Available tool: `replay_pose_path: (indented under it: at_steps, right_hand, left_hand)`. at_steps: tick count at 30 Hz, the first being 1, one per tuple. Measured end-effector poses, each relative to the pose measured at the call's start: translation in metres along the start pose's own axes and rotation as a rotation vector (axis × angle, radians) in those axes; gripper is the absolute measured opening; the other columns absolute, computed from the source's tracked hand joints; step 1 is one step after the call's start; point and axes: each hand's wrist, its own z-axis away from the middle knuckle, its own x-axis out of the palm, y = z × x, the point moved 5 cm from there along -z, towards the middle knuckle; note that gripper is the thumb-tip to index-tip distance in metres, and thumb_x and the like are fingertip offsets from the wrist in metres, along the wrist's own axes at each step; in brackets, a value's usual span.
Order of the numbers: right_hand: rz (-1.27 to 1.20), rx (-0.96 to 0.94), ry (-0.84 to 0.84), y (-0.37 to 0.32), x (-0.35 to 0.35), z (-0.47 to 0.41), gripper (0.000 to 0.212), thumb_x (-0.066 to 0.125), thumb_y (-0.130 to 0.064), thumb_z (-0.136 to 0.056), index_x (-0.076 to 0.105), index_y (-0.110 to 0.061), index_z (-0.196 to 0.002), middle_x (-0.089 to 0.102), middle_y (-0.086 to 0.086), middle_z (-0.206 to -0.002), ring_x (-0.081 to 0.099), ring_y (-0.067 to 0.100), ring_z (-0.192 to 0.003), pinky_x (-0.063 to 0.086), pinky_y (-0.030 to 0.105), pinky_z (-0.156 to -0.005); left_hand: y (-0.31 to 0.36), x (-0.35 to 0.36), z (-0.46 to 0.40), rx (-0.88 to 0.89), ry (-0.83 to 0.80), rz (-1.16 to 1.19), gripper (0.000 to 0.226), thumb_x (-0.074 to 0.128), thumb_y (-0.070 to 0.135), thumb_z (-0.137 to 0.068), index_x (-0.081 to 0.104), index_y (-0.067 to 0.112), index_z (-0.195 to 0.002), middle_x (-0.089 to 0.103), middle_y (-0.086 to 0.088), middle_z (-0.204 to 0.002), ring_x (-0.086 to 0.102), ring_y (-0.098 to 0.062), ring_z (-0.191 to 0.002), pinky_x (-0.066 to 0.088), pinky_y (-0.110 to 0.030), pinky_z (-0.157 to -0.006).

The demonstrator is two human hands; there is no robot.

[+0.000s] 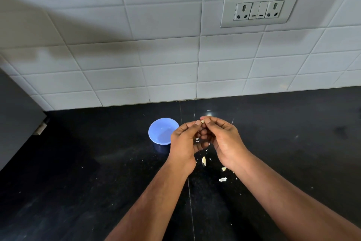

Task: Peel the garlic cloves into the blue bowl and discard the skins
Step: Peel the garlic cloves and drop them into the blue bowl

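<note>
a light blue bowl [163, 131] is seen on a glossy black countertop [78, 182] flecked with tiny pale specks. pale cream and off-white garlic skins [204, 160] are scattered over the black surface. a pale yellowish garlic clove [203, 121] is pinched between the fingertips. the wall tiles [136, 45] are white with thin grey grout lines in a staggered brick pattern. the socket plate [259, 8] is off-white with dark pin holes. a dark grey panel [17, 119] is seen at the left edge.
</note>
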Motion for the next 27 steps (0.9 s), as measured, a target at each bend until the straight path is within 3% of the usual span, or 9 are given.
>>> replay_pose_path:
  at_steps: [4,9,14,23,27]
  right_hand:
    - [-0.063,0.069,-0.08,0.004,0.007,-0.003,0.021,0.062,-0.014,-0.103,0.077,-0.007,-0.114,0.069,0.004,-0.079,0.062,0.013,-0.07,0.054,0.025,-0.065]
    - [0.024,0.064,-0.139,0.006,0.011,-0.002,0.022,0.06,-0.015,-0.104,0.08,-0.01,-0.114,0.071,0.006,-0.084,0.061,0.013,-0.071,0.053,0.026,-0.066]
    - [0.028,0.056,-0.12,0.013,0.015,0.0,0.023,0.063,-0.012,-0.102,0.076,-0.008,-0.121,0.072,0.012,-0.087,0.068,0.019,-0.077,0.057,0.028,-0.069]
    - [-0.024,0.079,-0.068,0.03,0.031,0.008,0.02,0.061,-0.01,-0.103,0.076,-0.008,-0.116,0.072,0.01,-0.084,0.067,0.014,-0.073,0.059,0.028,-0.069]
    - [-0.061,0.119,-0.106,0.036,0.039,0.011,0.021,0.057,-0.01,-0.105,0.075,-0.008,-0.117,0.072,0.01,-0.089,0.067,0.014,-0.073,0.058,0.027,-0.065]
  left_hand:
    - [0.005,-0.007,0.0,0.028,-0.04,-0.091,0.021,0.068,0.02,-0.103,0.074,0.001,-0.109,0.068,-0.008,-0.081,0.064,-0.017,-0.071,0.059,-0.035,-0.064]
    - [0.009,-0.015,0.002,0.035,-0.035,-0.178,0.027,0.066,0.031,-0.105,0.076,0.006,-0.102,0.07,-0.006,-0.084,0.067,-0.015,-0.075,0.06,-0.033,-0.065]
    - [0.012,-0.026,0.003,0.037,-0.014,-0.207,0.019,0.069,0.026,-0.103,0.077,0.008,-0.104,0.072,-0.005,-0.083,0.068,-0.014,-0.074,0.061,-0.03,-0.066]
    - [0.019,-0.046,0.001,0.018,-0.053,-0.295,0.017,0.071,0.024,-0.101,0.076,0.008,-0.098,0.075,-0.001,-0.082,0.071,-0.013,-0.076,0.062,-0.031,-0.07]
    - [0.03,-0.059,-0.002,0.166,-0.042,-0.547,0.013,0.072,0.025,-0.101,0.076,0.015,-0.093,0.078,0.0,-0.083,0.073,-0.011,-0.077,0.061,-0.029,-0.073]
